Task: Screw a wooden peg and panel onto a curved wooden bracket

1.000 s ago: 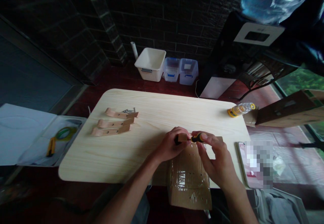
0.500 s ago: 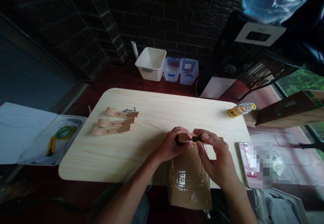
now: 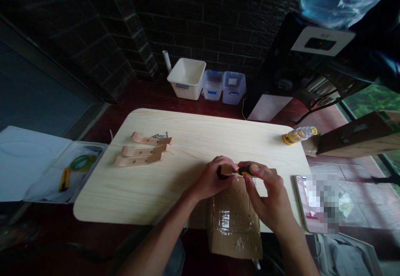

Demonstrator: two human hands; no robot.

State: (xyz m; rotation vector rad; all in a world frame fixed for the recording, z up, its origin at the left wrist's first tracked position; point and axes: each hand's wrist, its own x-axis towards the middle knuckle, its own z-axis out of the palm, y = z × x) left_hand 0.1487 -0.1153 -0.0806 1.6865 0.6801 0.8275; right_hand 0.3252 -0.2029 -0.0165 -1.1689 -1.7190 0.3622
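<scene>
A curved piece of light wood [image 3: 226,170] is gripped in my left hand [image 3: 215,177], close to the table's front edge. My right hand [image 3: 265,182] pinches a short yellow-and-black screwdriver [image 3: 247,170], its tip pointing left against the wooden piece. Whether a screw sits at the tip is hidden. Under both hands lies a taped cardboard piece [image 3: 234,226] with small holes, jutting past the table edge. Three similar curved wooden pieces [image 3: 139,159] with holes lie at the table's left, beside several screws [image 3: 160,136].
The pale wooden table [image 3: 200,126] holds a clear bottle-shaped container [image 3: 300,135] with yellow ends at the far right. A pink tablet-like device [image 3: 301,201] lies right. An open white case [image 3: 70,172] stands left. Storage bins [image 3: 187,78] and a water dispenser [image 3: 271,72] stand behind.
The screwdriver handle and my right fingers have shifted very slightly. My left hand keeps its hold on the wooden piece; the view has moved a touch.
</scene>
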